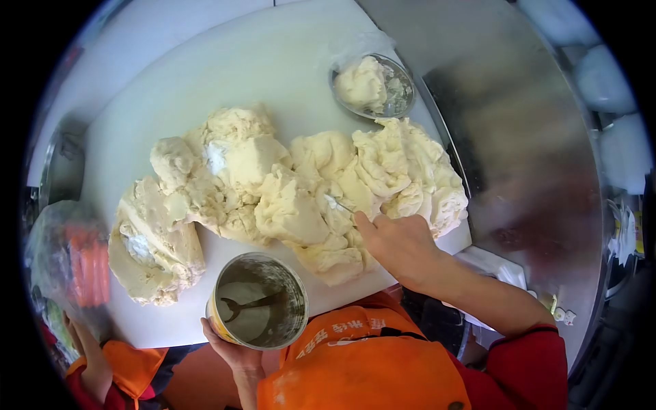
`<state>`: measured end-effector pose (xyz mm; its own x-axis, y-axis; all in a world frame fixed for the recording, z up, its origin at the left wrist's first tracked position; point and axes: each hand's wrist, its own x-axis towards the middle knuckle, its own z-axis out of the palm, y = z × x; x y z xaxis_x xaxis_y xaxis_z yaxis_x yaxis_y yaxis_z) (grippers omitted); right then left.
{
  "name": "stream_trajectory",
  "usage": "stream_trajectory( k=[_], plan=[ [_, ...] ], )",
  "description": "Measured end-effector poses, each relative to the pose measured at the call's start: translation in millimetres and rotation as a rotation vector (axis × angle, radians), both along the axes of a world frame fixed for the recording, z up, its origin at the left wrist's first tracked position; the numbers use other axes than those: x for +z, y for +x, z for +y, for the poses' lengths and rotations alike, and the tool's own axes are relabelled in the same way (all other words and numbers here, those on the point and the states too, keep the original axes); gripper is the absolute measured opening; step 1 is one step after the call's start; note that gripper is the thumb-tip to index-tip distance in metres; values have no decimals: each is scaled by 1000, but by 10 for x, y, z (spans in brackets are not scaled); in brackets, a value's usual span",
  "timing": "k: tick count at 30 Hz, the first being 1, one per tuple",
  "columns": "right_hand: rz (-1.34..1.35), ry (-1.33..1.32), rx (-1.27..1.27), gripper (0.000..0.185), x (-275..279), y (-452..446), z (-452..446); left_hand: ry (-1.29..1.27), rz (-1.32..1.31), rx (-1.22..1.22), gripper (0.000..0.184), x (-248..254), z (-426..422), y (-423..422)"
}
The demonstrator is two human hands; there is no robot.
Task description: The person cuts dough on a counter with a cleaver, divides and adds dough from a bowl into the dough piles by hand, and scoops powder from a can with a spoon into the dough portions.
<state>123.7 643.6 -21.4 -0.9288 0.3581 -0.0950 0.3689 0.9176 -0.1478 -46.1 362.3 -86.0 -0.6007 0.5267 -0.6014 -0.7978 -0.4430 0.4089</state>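
Note:
My left hand (236, 352) is wrapped round the side of a round metal can (297, 321), tilted so its open mouth shows. White powder (249, 321) lies inside, with a dark fork-shaped form across it that I cannot identify. Over the dough, my right hand (400, 247) is closed on a thin spoon (344, 206), whose tip carries white powder and touches or nearly touches the surface. The pale dough (294, 205) spreads in a long lumpy mass across the board. White powder patches (216, 157) sit on its left half. A separate-looking dough lump (156, 239) lies at the left end.
A metal bowl (403, 102) with dough and a plastic bag stands at the back of the white board (205, 75). A steel surface (506, 137) borders the right. At left are a metal pot (63, 167) and a bag of orange-red sticks (87, 263). Another person's hand (89, 348) is nearby.

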Motion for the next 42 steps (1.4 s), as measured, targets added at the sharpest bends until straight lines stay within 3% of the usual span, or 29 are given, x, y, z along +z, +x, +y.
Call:
stream_trajectory(
  k=[5,7,11,16,20,23,26,29,32,35,42],
  plan=[
    [-63,6,25,26,-176,-220,28,-11,60,-19,54,-26,12,-36],
    [14,23,49,22,-223,-173,62,1,-35,-4,55,-3,63,-40],
    [-73,16,73,20,5,-100,148,79,-31,-46,56,47,39,-12],
    [-133,53,80,28,356,54,126,13,17,-2,57,45,-67,91],
    [-168,60,69,40,332,136,54,17,-23,44,59,23,-147,128],
    [-20,-44,53,41,172,190,46,7,1,49,60,-37,-247,107],
    [112,-256,-137,40,-4,215,54,-65,-7,92,62,-38,-311,37],
    [6,-761,-441,43,6,158,29,-69,-37,48,64,-56,-335,-92],
    [-149,-577,-435,46,34,83,-85,-125,-19,-42,65,0,-254,-223],
    [-127,-271,-322,49,-174,39,-212,-11,-50,-119,64,-23,-174,-381],
    [-114,-272,-406,44,-234,-269,-227,0,-65,-243,63,-49,-51,-672]
  ],
)
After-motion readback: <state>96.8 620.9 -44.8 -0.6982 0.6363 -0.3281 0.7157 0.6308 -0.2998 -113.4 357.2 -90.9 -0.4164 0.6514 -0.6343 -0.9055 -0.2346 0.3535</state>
